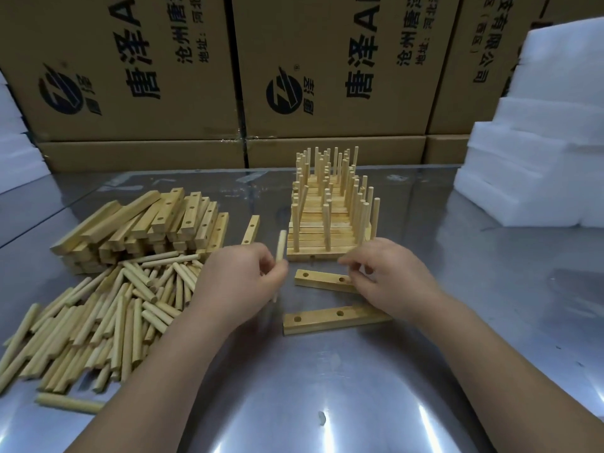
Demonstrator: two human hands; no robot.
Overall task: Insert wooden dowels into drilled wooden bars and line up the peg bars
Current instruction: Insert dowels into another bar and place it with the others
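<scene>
A: Starting with one dowel (pixel 280 246), pinched in the left hand (pixel 242 276), thumb and fingertips closed on its lower half. Nearly upright, top leaning a touch to the right.

B: Held just left of the drilled bar (pixel 322 278). Lying flat on the table (pixel 327 387), that one, holes facing up, two showing and both empty.

A: Over to the right hand (pixel 389 276), set on that bar's right end. Fingers curled down over it and gripping, thumb stretched out to the left. The end itself hidden under the hand.

B: Closer to the body, a second bar (pixel 333 317), flat as well, two open holes in view, right end tucked under the right wrist.

A: Just beyond the drilled bar, the row of peg bars (pixel 327 237). Packed side by side, dowels standing up in three lines, left, middle and right.

B: Left of that, one loose bar (pixel 251 229), then the stack of bars (pixel 157 223), piled several high.

A: In front of the stack, a heap of dowels (pixel 114 305), sprawling toward the table's left side. One stray dowel (pixel 68 403) lying apart at the near edge of the heap.

B: Behind it all, cardboard boxes (pixel 130 76) with black print. At the right, white foam blocks (pixel 539 158) stacked up, with more at the far left.
</scene>
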